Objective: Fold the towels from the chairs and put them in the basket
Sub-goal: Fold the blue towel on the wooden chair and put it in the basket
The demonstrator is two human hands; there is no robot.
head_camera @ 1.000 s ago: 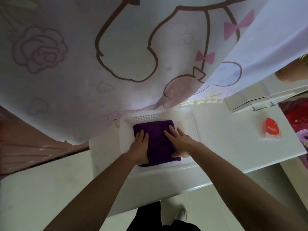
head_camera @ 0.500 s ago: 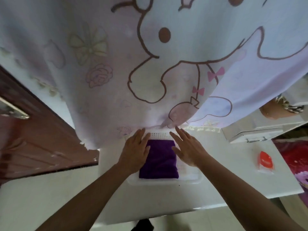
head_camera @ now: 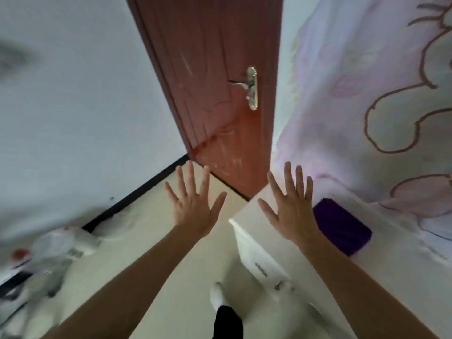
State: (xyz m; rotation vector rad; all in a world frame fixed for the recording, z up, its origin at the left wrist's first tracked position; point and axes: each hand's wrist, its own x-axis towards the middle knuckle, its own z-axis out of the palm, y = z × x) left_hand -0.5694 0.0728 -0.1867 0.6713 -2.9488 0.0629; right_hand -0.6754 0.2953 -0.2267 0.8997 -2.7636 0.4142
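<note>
On top of the white cabinet (head_camera: 256, 243), toward its far right side, the folded purple towel (head_camera: 342, 227) is lying flat. The surface around it is glaring white, so we cannot tell what it is resting in. Just left of the towel, our right hand (head_camera: 291, 209) is hovering above the cabinet's top near its left corner, fingers spread wide and straight, gripping nothing. Our left hand (head_camera: 195, 206) is reaching out past the cabinet's left edge, above the pale floor (head_camera: 171, 302), its fingers likewise fanned apart and holding nothing. Both hands are showing us their backs, well apart from each other. Behind the cabinet, a pale curtain (head_camera: 367, 94) printed with a cartoon outline is hanging, its hem draping onto the far side of the top just beyond the towel. Off the cabinet's far left corner, a red-brown door (head_camera: 215, 106) is standing with a metal lever handle (head_camera: 252, 88). Below the cabinet's front, our foot in a white sock (head_camera: 218, 296) is touching the floor. Far left of the cabinet, blurred plastic bags (head_camera: 56, 245) are lying along the wall.
</note>
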